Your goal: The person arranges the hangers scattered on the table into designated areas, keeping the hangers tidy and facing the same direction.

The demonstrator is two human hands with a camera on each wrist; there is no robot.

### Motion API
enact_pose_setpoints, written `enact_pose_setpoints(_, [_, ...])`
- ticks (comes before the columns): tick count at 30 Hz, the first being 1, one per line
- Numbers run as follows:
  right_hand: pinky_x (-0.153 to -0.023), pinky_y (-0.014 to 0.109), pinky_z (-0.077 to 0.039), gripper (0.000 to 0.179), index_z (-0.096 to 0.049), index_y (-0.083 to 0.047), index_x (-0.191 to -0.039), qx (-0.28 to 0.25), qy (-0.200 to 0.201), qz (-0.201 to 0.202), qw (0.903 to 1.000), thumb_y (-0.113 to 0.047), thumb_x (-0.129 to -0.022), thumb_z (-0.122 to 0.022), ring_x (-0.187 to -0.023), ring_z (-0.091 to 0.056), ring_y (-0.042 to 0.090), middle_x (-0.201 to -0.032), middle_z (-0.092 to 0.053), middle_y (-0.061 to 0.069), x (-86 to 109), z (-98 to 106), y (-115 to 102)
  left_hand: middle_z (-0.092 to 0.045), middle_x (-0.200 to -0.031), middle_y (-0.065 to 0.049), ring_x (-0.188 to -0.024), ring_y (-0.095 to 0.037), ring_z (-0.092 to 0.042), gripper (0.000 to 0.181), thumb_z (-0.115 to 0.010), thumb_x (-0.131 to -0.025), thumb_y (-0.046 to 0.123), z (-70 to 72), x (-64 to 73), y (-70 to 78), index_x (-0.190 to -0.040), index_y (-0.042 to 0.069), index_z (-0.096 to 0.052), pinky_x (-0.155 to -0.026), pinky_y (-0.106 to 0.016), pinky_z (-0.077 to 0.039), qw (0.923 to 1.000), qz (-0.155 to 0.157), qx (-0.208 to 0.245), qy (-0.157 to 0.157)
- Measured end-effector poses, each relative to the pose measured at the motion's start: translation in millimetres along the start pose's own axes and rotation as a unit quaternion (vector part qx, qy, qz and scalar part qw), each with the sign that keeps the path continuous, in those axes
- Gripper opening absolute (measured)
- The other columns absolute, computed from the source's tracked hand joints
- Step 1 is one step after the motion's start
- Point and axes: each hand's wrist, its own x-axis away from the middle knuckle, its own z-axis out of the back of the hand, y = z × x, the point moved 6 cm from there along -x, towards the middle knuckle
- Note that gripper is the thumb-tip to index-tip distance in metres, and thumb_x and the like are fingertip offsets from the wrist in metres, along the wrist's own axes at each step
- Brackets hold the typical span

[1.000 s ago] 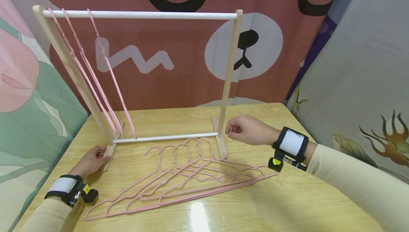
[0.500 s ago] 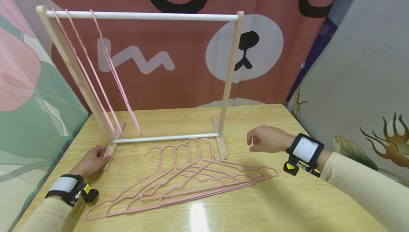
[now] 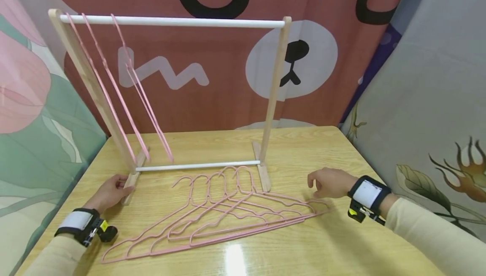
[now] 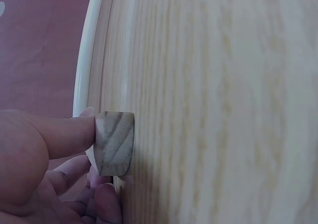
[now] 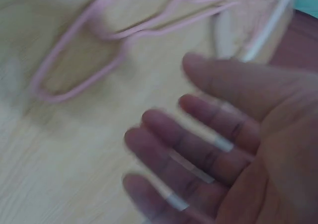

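A garment rack with a white top rod (image 3: 171, 21) and wooden posts stands on the table. My left hand (image 3: 108, 193) holds its left wooden foot (image 3: 130, 183); in the left wrist view the thumb lies on the top side of the foot's end (image 4: 115, 144) and fingers curl below. Three pink hangers (image 3: 104, 61) hang near the rod's left end. Several more pink hangers (image 3: 212, 242) lie overlapping on the table, hooks toward the rack. My right hand (image 3: 332, 182) is over the table by their right ends, holding nothing, fingers loosely bent and spread in the right wrist view.
A lower white rod (image 3: 197, 166) joins the rack's feet near the tabletop. The right post (image 3: 276, 77) ends in a wooden foot (image 3: 264, 177) close to the hangers' hooks. Behind the table hangs a printed reddish curtain (image 3: 212, 56), with patterned cloths at both sides.
My right hand has moved right and toward me, away from the rack's right post to the lying hangers' right ends. The hanging hangers have swung slightly. My left hand stays on the foot.
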Motion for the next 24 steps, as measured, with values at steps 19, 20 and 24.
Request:
enact_pose_setpoints(19, [-0.061, 0.030, -0.047, 0.013, -0.068, -0.016, -0.095, 0.023, 0.009, 0.037, 0.9990, -0.024, -0.090, -0.078, -0.068, -0.053, 0.004, -0.078, -0.060, -0.012, 2.7, -35, 17, -0.054, -0.106, -0.031, -0.094, -0.036, -0.056, 0.046, -0.058, -0.101, 0.010, 0.2, 0.6, 3.7, -0.127, -0.023, -0.039, -0.070, -0.030, -0.046, 1.0000, 0.005, -0.004, 0.004])
enact_pose_setpoints(20, [-0.062, 0.030, -0.047, 0.013, -0.069, -0.017, -0.094, 0.019, 0.007, 0.039, 0.9991, -0.025, -0.090, -0.078, -0.069, -0.054, 0.003, -0.078, -0.061, -0.012, 2.8, -36, 18, -0.054, -0.106, -0.031, -0.094, -0.036, -0.056, 0.046, -0.058, -0.100, 0.009, 0.2, 1.1, 3.9, -0.127, -0.023, -0.039, -0.070, -0.030, -0.046, 1.0000, 0.004, -0.004, 0.004])
enact_pose_setpoints(24, [-0.061, 0.028, -0.045, 0.009, -0.069, -0.019, -0.093, 0.009, 0.010, 0.052, 0.9986, -0.023, -0.092, -0.076, -0.068, -0.052, 0.001, -0.077, -0.058, -0.015, 2.1, -40, 20, -0.054, -0.106, -0.031, -0.094, -0.036, -0.056, 0.045, -0.058, -0.100, 0.008, 0.8, 2.2, 5.1, -0.127, -0.023, -0.039, -0.070, -0.030, -0.046, 1.0000, 0.002, 0.002, 0.006])
